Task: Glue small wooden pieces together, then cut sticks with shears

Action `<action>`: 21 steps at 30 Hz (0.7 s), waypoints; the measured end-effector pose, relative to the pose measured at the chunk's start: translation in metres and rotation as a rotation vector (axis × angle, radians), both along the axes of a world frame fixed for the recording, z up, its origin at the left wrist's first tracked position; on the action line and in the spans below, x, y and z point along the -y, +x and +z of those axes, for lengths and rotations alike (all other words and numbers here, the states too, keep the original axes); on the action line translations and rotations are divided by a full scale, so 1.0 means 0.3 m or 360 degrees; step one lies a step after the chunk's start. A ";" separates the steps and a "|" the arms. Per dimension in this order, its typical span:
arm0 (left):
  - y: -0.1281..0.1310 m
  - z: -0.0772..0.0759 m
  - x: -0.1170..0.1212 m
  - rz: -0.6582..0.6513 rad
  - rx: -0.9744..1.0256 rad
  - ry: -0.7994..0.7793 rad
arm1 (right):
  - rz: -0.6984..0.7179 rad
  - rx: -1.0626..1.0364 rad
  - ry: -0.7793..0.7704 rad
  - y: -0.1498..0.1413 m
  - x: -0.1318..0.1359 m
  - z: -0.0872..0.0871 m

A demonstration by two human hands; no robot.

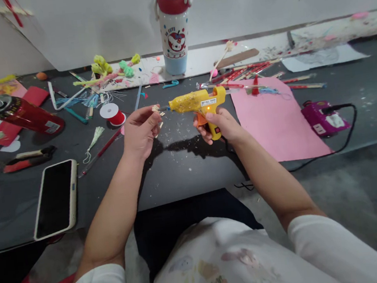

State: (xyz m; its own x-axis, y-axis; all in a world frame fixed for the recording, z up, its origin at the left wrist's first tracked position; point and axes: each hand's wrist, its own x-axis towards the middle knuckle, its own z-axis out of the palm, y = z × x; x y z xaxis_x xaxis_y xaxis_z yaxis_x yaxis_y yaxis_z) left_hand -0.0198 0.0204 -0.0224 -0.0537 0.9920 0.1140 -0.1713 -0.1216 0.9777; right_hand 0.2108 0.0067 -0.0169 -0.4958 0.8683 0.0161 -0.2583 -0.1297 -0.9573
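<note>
My right hand [218, 122] is wrapped round the handle of a yellow hot glue gun [191, 102], with fingers by its orange trigger. A small light glows on the gun's side, and its nozzle points left. Between the fingertips of my left hand [142, 131] is a small pale wooden piece [155, 109], partly hidden by the fingers. The nozzle tip is right at this piece; whether they touch I cannot tell. A few short pale sticks lie on the dark table [186, 178] just below.
A water bottle [176, 34] stands behind the gun. To the left are a red spool [115, 115], a red can [25, 114], pliers [29, 162] and a phone [57, 197]. Pink paper [271, 123] and a purple power block [324, 119] with a black cord lie right.
</note>
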 end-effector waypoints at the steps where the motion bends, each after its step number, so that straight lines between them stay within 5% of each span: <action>1: 0.002 0.000 0.001 -0.0009 0.0006 -0.0009 | 0.0001 0.0005 -0.0005 0.000 0.000 -0.001; 21: 0.013 0.017 0.013 -0.0013 0.0072 -0.0025 | 0.0041 0.0064 0.0052 0.005 -0.002 -0.003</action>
